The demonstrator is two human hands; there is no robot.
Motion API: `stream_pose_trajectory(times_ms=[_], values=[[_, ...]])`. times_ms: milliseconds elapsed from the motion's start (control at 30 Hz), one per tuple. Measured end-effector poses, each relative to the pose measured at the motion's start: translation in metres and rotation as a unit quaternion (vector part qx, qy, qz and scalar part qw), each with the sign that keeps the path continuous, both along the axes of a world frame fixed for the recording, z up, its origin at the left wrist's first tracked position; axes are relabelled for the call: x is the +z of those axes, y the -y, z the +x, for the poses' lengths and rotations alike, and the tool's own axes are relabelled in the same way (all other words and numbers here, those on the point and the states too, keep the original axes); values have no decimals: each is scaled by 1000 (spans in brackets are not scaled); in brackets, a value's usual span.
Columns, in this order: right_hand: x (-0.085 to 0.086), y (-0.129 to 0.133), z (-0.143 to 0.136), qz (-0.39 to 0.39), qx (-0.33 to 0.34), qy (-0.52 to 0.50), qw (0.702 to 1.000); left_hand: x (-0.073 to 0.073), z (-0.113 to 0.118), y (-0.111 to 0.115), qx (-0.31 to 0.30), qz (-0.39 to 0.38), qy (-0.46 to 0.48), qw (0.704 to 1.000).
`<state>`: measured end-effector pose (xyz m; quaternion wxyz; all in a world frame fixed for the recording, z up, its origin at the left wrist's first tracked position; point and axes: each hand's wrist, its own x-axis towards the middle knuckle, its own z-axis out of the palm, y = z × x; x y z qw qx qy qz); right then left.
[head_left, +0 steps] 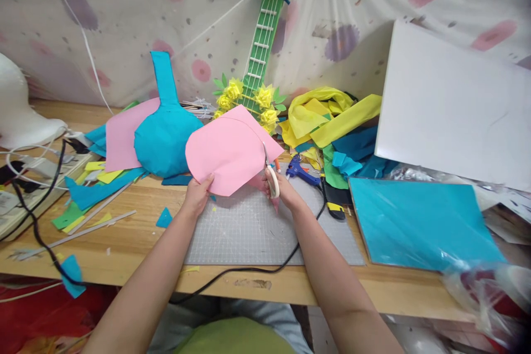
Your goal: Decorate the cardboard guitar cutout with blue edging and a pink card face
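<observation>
While the left hand (197, 194) pinches the broad, rounded pink paper sheet (226, 149) by its near edge, presumably to steady it above the grey gridded mat (244, 232), the right hand (286, 191) grips the white-handled scissors (272, 180), blades at the sheet's right side.

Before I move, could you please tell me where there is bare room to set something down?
Bare wood lies left of the left forearm, between the small blue triangle and the table's front edge. The grey mat's near-left part is nearly bare between that forearm and the black cable. The back is crowded: blue cutout, yellow sheets.
</observation>
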<state>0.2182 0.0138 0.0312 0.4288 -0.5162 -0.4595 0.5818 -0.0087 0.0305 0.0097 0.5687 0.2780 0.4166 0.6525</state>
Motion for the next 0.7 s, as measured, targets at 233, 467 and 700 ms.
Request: stream_pose_trajectory(times_ms=[233,467,700], values=[[7,2,4,-10,-1,-10,1000,1,-1,-1,0,-3,5,1000],[10,3,5,-14,2,-9,1000,3,-1,1,-3,-4,1,1000],[9,3,10,-9,17,8,1000,2,-5,0,-7,-5,-17,1000]])
